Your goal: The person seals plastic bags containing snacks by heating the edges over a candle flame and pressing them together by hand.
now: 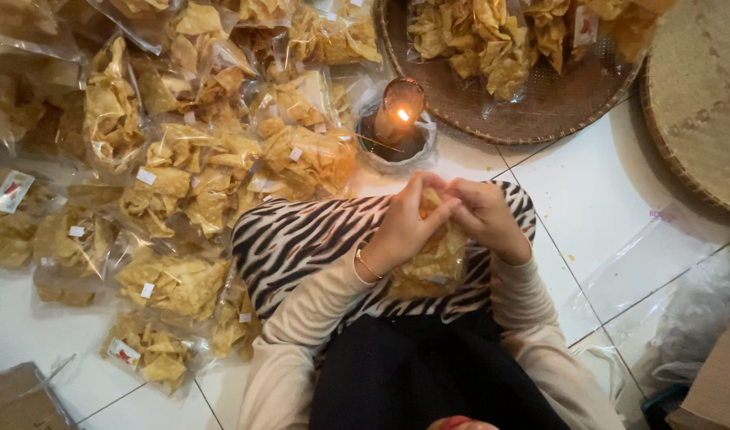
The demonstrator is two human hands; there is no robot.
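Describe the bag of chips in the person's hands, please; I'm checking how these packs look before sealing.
The bag of chips is a clear, thin plastic pouch filled with golden-yellow, folded, crinkled fried chips. It stands roughly upright on the person's lap over a zebra-striped cloth. Its top is gathered between the left hand and the right hand, which meet over the opening, so the mouth is hidden. A small white label shows near its lower part. A lit candle stands apart, just beyond it.
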